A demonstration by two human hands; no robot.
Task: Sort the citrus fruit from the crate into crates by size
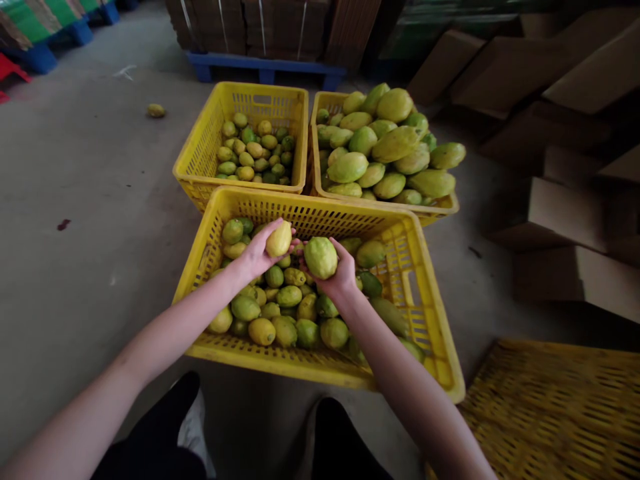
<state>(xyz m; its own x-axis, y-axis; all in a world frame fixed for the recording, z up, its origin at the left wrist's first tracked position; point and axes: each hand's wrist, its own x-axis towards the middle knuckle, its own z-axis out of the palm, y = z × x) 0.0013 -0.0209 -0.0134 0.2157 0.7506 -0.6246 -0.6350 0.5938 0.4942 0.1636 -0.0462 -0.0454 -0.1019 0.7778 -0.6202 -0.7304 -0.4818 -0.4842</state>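
Observation:
Above the near yellow crate [440, 320], both of my hands hold fruit. My left hand [257, 253] is curled around a smooth yellow citrus fruit [279, 240] with a pointed end. In my right hand [343, 272] rests a larger, bumpy green citrus fruit [321, 258], the fingers partly hidden behind it. The two fruits are close together but apart. Below them, many loose green and yellow citrus fruits [289, 297] lie in the near crate, some covered by my forearms.
Beyond stand a yellow crate [200, 143] of small fruits and another [385, 208] heaped with large, long green fruits [397, 143]. One fruit [156, 111] lies on the floor. Cardboard boxes [565, 213] are at right, an upturned-looking yellow crate [555, 407] lower right, a loaded blue pallet [265, 69] behind.

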